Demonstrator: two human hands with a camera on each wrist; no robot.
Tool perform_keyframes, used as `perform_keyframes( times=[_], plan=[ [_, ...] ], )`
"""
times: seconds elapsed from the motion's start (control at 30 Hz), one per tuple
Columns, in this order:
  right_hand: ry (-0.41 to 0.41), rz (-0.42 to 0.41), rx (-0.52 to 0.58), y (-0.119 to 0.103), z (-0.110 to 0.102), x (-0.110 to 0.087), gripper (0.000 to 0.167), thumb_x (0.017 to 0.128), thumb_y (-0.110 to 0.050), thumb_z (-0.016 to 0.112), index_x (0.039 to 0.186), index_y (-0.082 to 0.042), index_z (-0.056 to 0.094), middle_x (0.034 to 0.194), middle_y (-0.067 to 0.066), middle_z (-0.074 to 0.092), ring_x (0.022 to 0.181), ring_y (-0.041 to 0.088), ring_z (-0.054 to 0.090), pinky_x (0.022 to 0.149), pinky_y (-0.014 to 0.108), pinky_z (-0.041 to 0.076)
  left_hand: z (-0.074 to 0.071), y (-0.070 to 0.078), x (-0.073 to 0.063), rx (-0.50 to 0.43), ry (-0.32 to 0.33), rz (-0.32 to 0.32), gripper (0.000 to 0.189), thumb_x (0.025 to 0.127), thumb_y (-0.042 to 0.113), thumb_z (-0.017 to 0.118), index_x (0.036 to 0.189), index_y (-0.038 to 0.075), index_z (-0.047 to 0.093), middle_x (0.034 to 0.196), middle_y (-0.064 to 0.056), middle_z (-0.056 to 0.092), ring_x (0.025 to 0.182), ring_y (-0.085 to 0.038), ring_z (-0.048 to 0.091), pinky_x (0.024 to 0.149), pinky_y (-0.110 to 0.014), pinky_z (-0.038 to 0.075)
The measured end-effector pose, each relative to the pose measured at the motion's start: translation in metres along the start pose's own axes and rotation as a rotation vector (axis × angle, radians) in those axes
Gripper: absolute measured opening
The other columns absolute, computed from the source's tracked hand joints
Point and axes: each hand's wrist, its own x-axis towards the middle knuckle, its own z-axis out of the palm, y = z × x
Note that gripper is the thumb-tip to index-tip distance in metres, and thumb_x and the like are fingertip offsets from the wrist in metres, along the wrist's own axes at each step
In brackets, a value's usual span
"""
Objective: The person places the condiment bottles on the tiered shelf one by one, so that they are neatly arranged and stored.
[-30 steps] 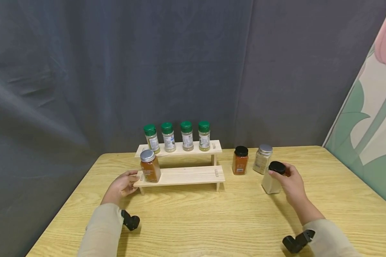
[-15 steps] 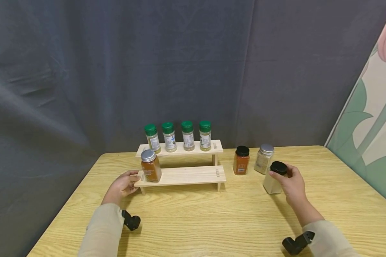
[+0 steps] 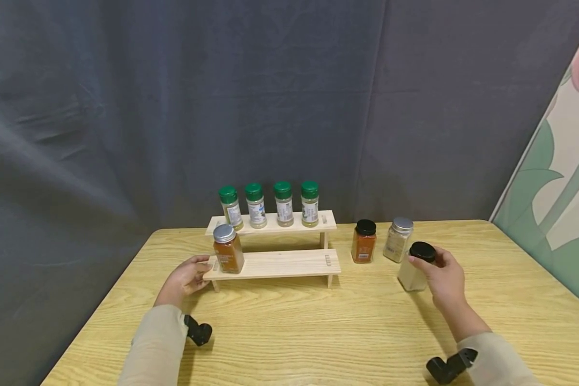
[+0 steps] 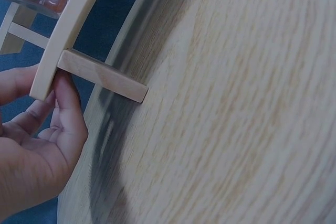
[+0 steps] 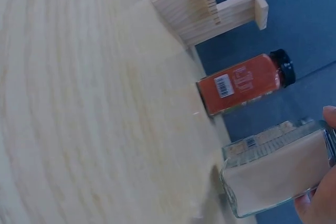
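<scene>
My left hand (image 3: pixel 185 276) grips the left end of a two-tier wooden spice rack (image 3: pixel 282 262). In the left wrist view, the thumb lies above the lower shelf (image 4: pixel 79 19) and curled fingers lie beneath it. On that end of the lower shelf stands a jar of orange-brown spice (image 3: pixel 229 254) with a silver lid. To the right of the rack, my right hand (image 3: pixel 446 276) holds a square glass jar of pale powder (image 3: pixel 412 274) near its black lid (image 3: pixel 422 251). This jar leans slightly; whether its base touches the table cannot be told.
Several green-capped spice bottles (image 3: pixel 284 206) line the upper shelf. Between the rack and my right hand stand a black-lidded jar of red spice (image 3: pixel 364 244) and a silver-lidded pale jar (image 3: pixel 398 241). A dark curtain (image 3: pixel 270 107) hangs behind the wooden table (image 3: pixel 289 327).
The head view has shifted slightly, so things sit a little further right. My right hand and its jar have moved barely rightward. The left hand keeps its grip on the rack.
</scene>
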Motion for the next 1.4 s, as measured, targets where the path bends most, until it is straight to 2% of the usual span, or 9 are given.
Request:
perform_keyframes(
  times=[0.3,0.67,0.83,1.07,1.4],
  plan=[
    [-0.003,-0.096,0.055,0.002,0.003,0.003,0.053,0.071,-0.026,0.071,0.113,-0.005,0.049,0.096,-0.006,0.049,0.087,0.004,0.043,0.068,0.010,0.037,0.001,0.002,-0.002,0.028,-0.001,-0.008,0.050,0.087,0.000,0.044,0.131,-0.003,0.020,0.087,-0.006,0.049,0.065,-0.010,0.054,0.057,-0.022,0.041],
    [-0.115,-0.157,0.111,-0.030,0.019,-0.022,0.053,0.074,-0.019,0.068,0.117,0.003,0.046,0.088,-0.014,0.050,0.088,0.005,0.043,0.071,0.012,0.036,0.000,0.001,-0.002,0.021,-0.012,-0.015,0.049,0.087,0.000,0.044,0.130,-0.003,0.021,0.084,-0.006,0.050,0.065,-0.010,0.055,0.056,-0.022,0.042],
    [-0.165,-0.194,0.158,-0.036,0.029,-0.024,0.050,0.074,-0.015,0.069,0.115,0.004,0.047,0.087,-0.014,0.051,0.086,0.005,0.045,0.071,0.012,0.038,0.000,0.000,-0.001,0.020,-0.010,-0.009,0.049,0.087,0.000,0.045,0.130,-0.004,0.021,0.082,-0.005,0.051,0.065,-0.010,0.055,0.056,-0.023,0.041],
    [-0.234,-0.188,0.262,-0.048,0.043,-0.028,0.050,0.072,-0.007,0.069,0.115,0.007,0.046,0.087,-0.009,0.052,0.079,0.003,0.049,0.069,0.013,0.041,0.002,0.001,-0.002,0.019,-0.002,-0.006,0.049,0.087,0.000,0.044,0.130,-0.004,0.021,0.083,-0.006,0.050,0.065,-0.010,0.054,0.056,-0.022,0.041],
    [-0.298,-0.195,0.282,-0.062,0.064,-0.037,0.045,0.071,0.001,0.067,0.111,0.009,0.048,0.088,-0.004,0.052,0.078,0.005,0.050,0.069,0.017,0.043,0.002,0.001,-0.004,0.044,-0.012,0.000,0.051,0.087,0.001,0.044,0.131,-0.005,0.019,0.081,-0.005,0.051,0.064,-0.010,0.055,0.056,-0.022,0.041]
  ],
)
